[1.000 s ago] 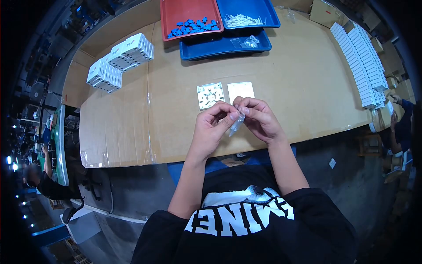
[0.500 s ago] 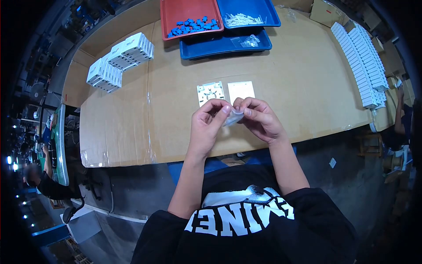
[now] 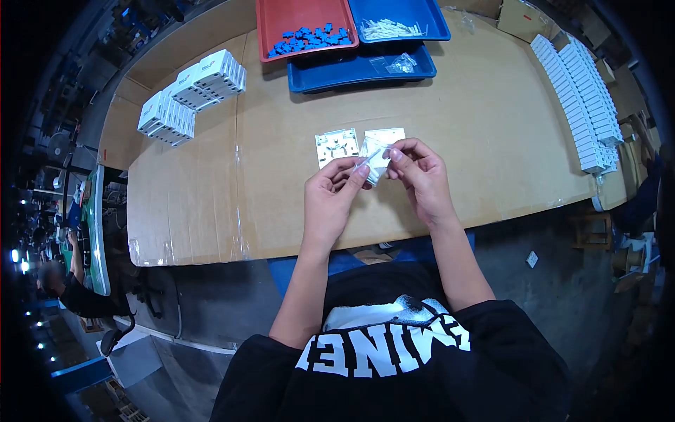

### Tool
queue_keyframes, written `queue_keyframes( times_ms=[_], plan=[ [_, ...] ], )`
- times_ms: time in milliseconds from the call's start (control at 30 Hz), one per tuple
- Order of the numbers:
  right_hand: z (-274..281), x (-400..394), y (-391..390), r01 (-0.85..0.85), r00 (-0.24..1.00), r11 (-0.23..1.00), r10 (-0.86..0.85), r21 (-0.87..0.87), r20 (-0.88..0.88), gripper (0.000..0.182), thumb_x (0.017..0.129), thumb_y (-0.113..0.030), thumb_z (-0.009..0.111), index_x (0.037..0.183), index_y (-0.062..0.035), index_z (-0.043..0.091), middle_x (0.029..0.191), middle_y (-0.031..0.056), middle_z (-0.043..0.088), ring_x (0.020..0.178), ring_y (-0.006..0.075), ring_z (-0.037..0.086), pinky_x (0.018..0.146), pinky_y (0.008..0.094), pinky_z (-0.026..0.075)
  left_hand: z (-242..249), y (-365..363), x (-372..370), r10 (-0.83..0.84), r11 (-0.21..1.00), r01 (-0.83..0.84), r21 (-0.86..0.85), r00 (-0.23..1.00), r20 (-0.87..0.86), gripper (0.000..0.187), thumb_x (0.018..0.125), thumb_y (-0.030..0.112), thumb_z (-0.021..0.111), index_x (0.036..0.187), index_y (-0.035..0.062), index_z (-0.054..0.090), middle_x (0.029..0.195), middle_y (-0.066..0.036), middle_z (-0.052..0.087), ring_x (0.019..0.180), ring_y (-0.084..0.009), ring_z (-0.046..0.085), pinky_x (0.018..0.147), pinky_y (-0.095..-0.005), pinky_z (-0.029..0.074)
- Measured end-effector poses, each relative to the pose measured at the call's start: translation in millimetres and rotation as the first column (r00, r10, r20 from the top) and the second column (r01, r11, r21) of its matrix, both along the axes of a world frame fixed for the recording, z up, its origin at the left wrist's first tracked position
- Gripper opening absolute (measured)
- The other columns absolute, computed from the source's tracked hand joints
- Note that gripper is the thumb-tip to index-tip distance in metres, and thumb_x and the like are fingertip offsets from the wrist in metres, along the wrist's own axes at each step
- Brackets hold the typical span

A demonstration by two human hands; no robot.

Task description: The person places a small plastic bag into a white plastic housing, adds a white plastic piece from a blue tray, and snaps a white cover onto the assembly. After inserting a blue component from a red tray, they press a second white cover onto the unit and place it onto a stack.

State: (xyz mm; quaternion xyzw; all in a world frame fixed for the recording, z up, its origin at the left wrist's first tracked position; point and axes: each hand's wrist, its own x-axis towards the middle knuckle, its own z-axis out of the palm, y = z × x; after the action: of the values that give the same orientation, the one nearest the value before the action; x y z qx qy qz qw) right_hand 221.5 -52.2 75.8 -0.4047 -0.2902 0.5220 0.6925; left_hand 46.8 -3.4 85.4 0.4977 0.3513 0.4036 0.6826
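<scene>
Between my two hands is a small clear plastic bag [image 3: 375,160] with white pieces inside. My left hand [image 3: 333,191] pinches its left side between thumb and fingers. Its upper right edge is pinched by my right hand [image 3: 422,180]. Just beyond my hands, on the cardboard-covered table, lie a white plastic base [image 3: 336,145] with molded inner details and a flat white cover [image 3: 385,136]. The bag and my fingers hide part of both.
A red tray [image 3: 268,32] of blue parts, a blue tray [image 3: 437,28] of white sticks and a lower blue tray [image 3: 309,81] with clear bags stand at the back. White boxes [image 3: 197,84] are stacked left, and rows of white units [image 3: 576,105] right. A person [image 3: 84,288] is far left.
The bag has been turned and spread, so its white contents show more clearly. My right hand has shifted slightly up and right; my left hand stays nearly in place.
</scene>
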Motion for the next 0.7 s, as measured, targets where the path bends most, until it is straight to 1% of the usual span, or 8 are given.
queue_keyframes(
  times_ms=[67, 133, 200, 267, 333, 433, 667, 700],
  plan=[
    [5.1, -0.5, -0.1, -0.035, 0.999, 0.999, 0.035, -0.023, 0.000, 0.017, 0.097, -0.007, 0.071, 0.111, 0.0004, 0.067, 0.101, 0.0059, 0.070, 0.083, 0.0105, 0.065, 0.077, 0.0250, 0.054, -1.9, 1.2, -2.0, 0.033, 0.999, -0.033, 0.008, 0.999, 0.005, 0.021, 0.096, 0.009, 0.075, 0.113, -0.0031, 0.071, 0.094, -0.005, 0.074, 0.087, -0.0092, 0.068, 0.081, -0.0241, 0.054],
    [7.6, -1.0, -1.1, -0.070, 0.998, 0.996, 0.070, -0.048, -0.001, 0.017, 0.096, -0.006, 0.072, 0.111, 0.0007, 0.068, 0.102, 0.0064, 0.071, 0.086, 0.0117, 0.067, 0.080, 0.0261, 0.056, -6.3, 1.5, -5.4, 0.075, 0.991, -0.067, 0.115, 0.995, -0.062, 0.020, 0.096, 0.009, 0.075, 0.113, -0.0028, 0.072, 0.092, -0.004, 0.074, 0.086, -0.0083, 0.067, 0.080, -0.0236, 0.053],
    [7.8, -1.4, -3.1, -0.174, 0.984, 0.980, 0.178, -0.095, 0.030, 0.016, 0.095, -0.005, 0.072, 0.110, 0.0006, 0.068, 0.101, 0.0069, 0.071, 0.089, 0.0136, 0.071, 0.083, 0.0281, 0.058, -7.4, 0.8, -5.1, 0.090, 0.987, -0.081, 0.137, 0.994, -0.058, 0.020, 0.096, 0.009, 0.075, 0.112, -0.0026, 0.073, 0.094, -0.003, 0.074, 0.086, -0.0078, 0.066, 0.081, -0.0237, 0.053],
    [-0.1, -2.6, -3.0, -0.170, 0.984, 0.982, 0.174, -0.083, 0.038, 0.017, 0.095, -0.004, 0.072, 0.111, 0.0007, 0.067, 0.100, 0.0069, 0.072, 0.089, 0.0137, 0.071, 0.083, 0.0283, 0.059, -4.1, -0.8, -2.7, 0.105, 0.983, -0.095, 0.159, 0.993, -0.054, 0.020, 0.096, 0.010, 0.076, 0.111, -0.0024, 0.073, 0.096, -0.003, 0.074, 0.086, -0.0073, 0.066, 0.081, -0.0237, 0.053],
    [-3.1, -2.7, -2.0, -0.166, 0.984, 0.984, 0.170, -0.070, 0.048, 0.018, 0.095, -0.004, 0.072, 0.112, 0.0008, 0.067, 0.100, 0.0070, 0.072, 0.089, 0.0138, 0.071, 0.084, 0.0285, 0.059, 3.9, -2.3, 2.0, 0.100, 0.988, -0.106, 0.112, 0.993, 0.059, 0.020, 0.096, 0.008, 0.075, 0.112, -0.0027, 0.073, 0.101, -0.004, 0.073, 0.090, -0.0073, 0.065, 0.083, -0.0237, 0.052],
    [-1.9, -2.8, -0.3, -0.117, 0.993, 0.992, 0.118, -0.054, 0.025, 0.020, 0.095, -0.003, 0.072, 0.113, 0.0014, 0.067, 0.098, 0.0071, 0.073, 0.088, 0.0134, 0.072, 0.084, 0.0285, 0.060, 4.7, -4.0, 1.2, 0.090, 0.994, -0.096, 0.062, 0.992, 0.085, 0.020, 0.097, 0.006, 0.072, 0.115, -0.0028, 0.072, 0.105, -0.006, 0.072, 0.094, -0.0103, 0.066, 0.086, -0.0255, 0.054],
    [7.7, -4.1, -2.6, -0.132, 0.989, 0.989, 0.136, -0.065, 0.065, 0.023, 0.096, -0.003, 0.070, 0.118, 0.0028, 0.068, 0.101, 0.0089, 0.073, 0.091, 0.0146, 0.072, 0.086, 0.0298, 0.061, -9.7, -0.7, 1.4, 0.098, 0.993, -0.100, 0.061, 0.995, 0.038, 0.021, 0.098, 0.005, 0.071, 0.116, -0.0035, 0.072, 0.102, -0.006, 0.071, 0.093, -0.0110, 0.066, 0.086, -0.0257, 0.053],
    [7.4, -3.6, -2.5, -0.156, 0.980, 0.985, 0.164, -0.078, 0.108, 0.024, 0.096, -0.004, 0.070, 0.119, 0.0026, 0.069, 0.102, 0.0090, 0.073, 0.092, 0.0148, 0.072, 0.087, 0.0303, 0.061, -12.3, 0.9, 1.9, 0.094, 0.982, -0.097, 0.160, 0.995, 0.029, 0.020, 0.098, 0.006, 0.071, 0.115, -0.0032, 0.072, 0.101, -0.006, 0.072, 0.092, -0.0110, 0.066, 0.085, -0.0255, 0.053]
  ],
)
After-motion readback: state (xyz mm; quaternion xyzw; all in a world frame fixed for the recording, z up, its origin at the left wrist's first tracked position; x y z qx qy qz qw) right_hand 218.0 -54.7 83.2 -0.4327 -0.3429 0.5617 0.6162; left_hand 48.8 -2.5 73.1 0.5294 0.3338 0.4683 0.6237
